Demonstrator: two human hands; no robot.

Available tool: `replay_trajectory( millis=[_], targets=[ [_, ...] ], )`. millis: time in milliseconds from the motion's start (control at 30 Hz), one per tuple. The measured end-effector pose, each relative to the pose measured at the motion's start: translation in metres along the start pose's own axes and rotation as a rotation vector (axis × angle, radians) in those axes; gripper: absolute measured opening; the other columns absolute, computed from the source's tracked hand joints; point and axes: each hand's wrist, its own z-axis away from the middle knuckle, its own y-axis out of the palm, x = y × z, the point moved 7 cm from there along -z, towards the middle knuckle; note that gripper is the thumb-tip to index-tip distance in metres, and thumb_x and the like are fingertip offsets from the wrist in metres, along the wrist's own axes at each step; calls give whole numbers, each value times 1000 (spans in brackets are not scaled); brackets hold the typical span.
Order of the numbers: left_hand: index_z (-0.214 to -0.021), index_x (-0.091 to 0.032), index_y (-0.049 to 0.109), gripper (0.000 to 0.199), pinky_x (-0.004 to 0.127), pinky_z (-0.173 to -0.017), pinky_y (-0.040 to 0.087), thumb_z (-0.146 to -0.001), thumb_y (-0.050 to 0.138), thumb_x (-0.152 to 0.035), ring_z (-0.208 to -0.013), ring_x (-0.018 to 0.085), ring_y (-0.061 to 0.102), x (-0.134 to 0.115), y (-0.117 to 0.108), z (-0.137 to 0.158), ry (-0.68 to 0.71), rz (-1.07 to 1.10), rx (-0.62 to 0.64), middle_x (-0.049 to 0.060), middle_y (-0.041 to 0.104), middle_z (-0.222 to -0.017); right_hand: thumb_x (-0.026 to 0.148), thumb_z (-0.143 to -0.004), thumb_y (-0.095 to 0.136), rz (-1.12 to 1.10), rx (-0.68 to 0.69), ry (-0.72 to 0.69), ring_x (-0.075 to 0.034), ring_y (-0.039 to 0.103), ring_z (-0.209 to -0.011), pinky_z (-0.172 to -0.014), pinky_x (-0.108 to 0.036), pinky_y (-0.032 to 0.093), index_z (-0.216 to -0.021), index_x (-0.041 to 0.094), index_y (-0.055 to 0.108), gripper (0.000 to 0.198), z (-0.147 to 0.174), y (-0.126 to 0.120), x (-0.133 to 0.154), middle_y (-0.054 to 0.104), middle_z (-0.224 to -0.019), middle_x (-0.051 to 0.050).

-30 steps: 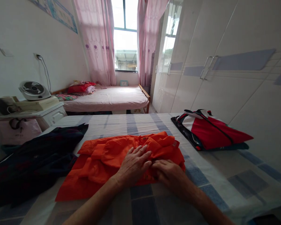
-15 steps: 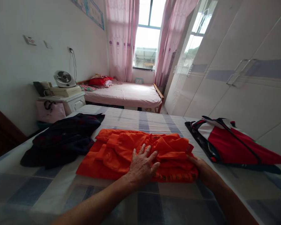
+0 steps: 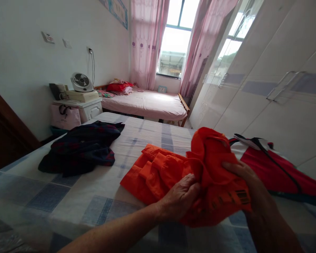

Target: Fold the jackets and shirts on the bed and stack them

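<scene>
Orange garment (image 3: 213, 179) in two-handed grip — left hand (image 3: 180, 196) mid-cloth, right hand (image 3: 249, 179) at its raised end

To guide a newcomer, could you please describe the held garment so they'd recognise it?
A blue and white bedsheet fills the foreground. On it, the left hand and right hand grip a rumpled garment. Its bright orange fabric differs from the dark plaid garment and red garment on either side.

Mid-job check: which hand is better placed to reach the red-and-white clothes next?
Probably the right hand: it holds the orange garment at the end nearest the red-and-white clothes. The left hand holds it nearer the middle, farther away.
</scene>
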Motion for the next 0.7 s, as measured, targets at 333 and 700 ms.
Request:
replay_trajectory(
  millis=[333,700],
  targets=[
    [-125,-20,51,45,44,-98,44,-90,36,-45,-107,23,61,77,-79,107,-476,1051,-687,10,64,-119,42,-88,46,517,657,-497,-18,58,-97,-90,-33,45,-102,24,64,29,-1,193,-31,66,-101,-2],
    [-124,-16,41,56,42,-101,43,-75,62,-31,-114,27,57,98,-83,188,-596,806,-1000,15,58,-124,39,-90,39,815,279,-777,-23,48,-120,-102,-40,34,-125,21,53,41,-45,135,-3,53,-129,-9]
  ],
)
